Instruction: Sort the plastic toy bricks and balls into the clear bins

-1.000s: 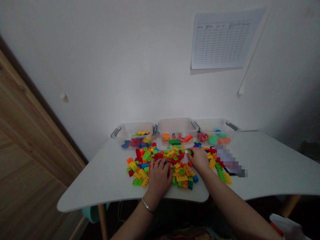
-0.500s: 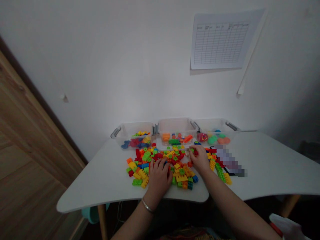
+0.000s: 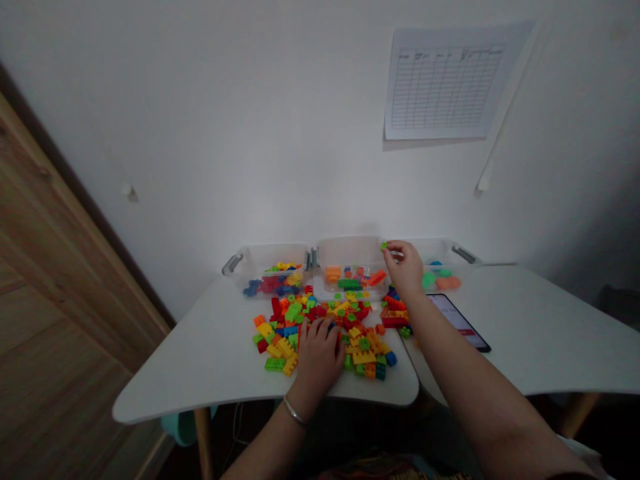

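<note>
A heap of small plastic building bricks (image 3: pixel 330 330) in red, yellow, green, orange and blue lies on the white table (image 3: pixel 210 360). My left hand (image 3: pixel 320 353) rests palm down on the heap, fingers slightly spread, holding nothing. My right hand (image 3: pixel 404 267) is raised over the far side of the heap, pinching a small green brick (image 3: pixel 384 246) above the right end of the middle clear bin (image 3: pixel 350 257).
Three clear plastic bins stand in a row against the wall: the left bin (image 3: pixel 265 267) with mixed bricks, the middle one with orange and green pieces, the right bin (image 3: pixel 440 257) with round pieces. A phone (image 3: pixel 460 320) lies right of the heap. A printed sheet (image 3: pixel 445 83) hangs on the wall.
My right hand picked a small green brick out of the heap and lifted it up to the middle bin. My left hand stayed on the heap.
</note>
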